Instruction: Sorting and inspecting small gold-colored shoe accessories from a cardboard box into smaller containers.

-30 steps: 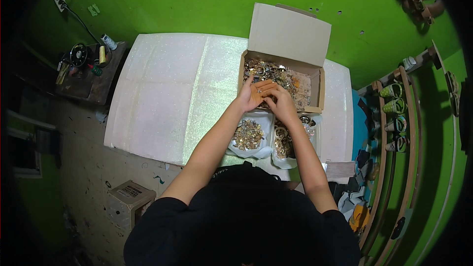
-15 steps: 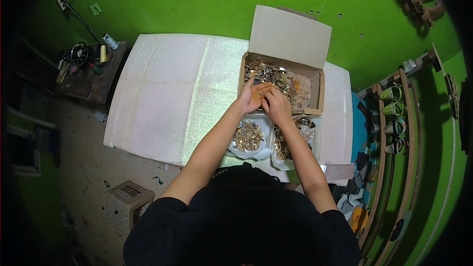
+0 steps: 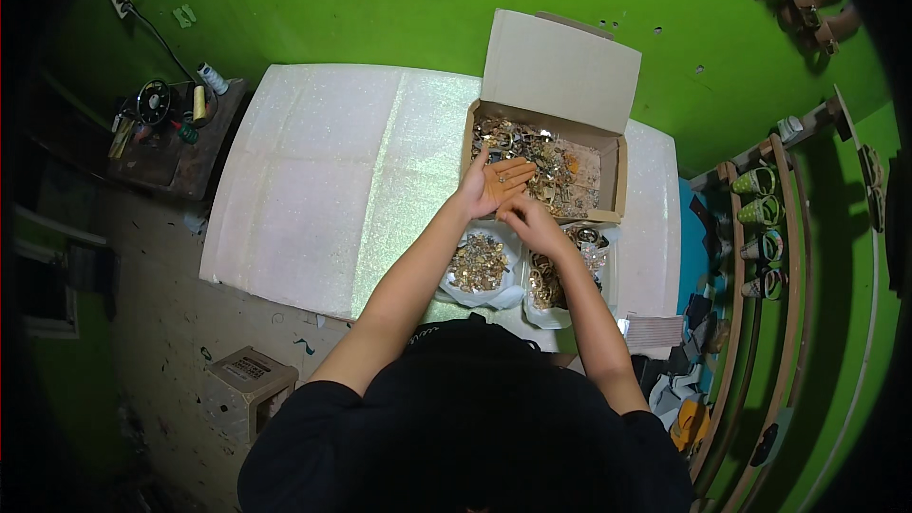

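Note:
My left hand (image 3: 494, 184) is held palm up over the near left part of an open cardboard box (image 3: 619, 176), its fingers stretched out flat. A tiny shiny speck seems to rest on it, too small to name. My right hand (image 3: 532, 224) is just nearer, fingers pinched together above the gap between two containers; what they hold, if anything, is hidden. Inside the box lies a heap of small metal pieces (image 3: 551, 157), gold and silver. Closer to me, a white plastic-lined container holds small gold and silver metal bits (image 3: 478, 262). Beside it, another holds larger buckle-like rings (image 3: 543, 283), partly behind my right forearm.
A whitish glittery sheet (image 3: 294, 171) covers the table. At left, a small dark table (image 3: 180, 166) carries thread spools and a black wheel. A stool-like box (image 3: 249, 375) stands on the floor. To the right are a wooden rack (image 3: 737, 256) with footwear and scattered scraps (image 3: 692, 380).
My right hand has drawn away from the left palm, toward me, and now sits lower over the containers. The left hand's fingers are more stretched out and its palm shows more.

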Demonstrator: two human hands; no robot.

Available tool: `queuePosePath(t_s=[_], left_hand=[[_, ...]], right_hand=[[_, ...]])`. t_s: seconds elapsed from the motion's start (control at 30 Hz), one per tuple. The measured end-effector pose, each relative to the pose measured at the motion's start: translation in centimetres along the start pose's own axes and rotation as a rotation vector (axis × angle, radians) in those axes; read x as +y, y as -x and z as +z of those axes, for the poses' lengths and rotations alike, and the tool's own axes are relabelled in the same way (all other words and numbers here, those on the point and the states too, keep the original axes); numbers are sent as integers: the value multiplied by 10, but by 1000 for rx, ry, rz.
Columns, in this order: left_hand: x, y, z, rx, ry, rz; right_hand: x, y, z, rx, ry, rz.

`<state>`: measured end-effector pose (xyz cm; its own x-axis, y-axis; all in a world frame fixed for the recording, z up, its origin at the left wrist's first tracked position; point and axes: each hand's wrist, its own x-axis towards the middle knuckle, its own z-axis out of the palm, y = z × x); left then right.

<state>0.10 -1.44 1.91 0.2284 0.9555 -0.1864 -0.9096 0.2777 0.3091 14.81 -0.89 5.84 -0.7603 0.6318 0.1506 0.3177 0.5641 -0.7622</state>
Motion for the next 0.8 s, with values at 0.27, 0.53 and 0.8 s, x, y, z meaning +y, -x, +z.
queuePosePath(t_s=[0.27, 0.53, 0.8], left_hand=[[0, 1, 3, -11, -54, 3], [-2, 1, 2, -19, -14, -11], [-2, -2, -7, -10, -43, -14]], right_hand=[[-12, -7, -15, 0, 202, 71], [-6, -28, -7, 269, 393, -124], [1, -31, -1, 270, 568, -224]])
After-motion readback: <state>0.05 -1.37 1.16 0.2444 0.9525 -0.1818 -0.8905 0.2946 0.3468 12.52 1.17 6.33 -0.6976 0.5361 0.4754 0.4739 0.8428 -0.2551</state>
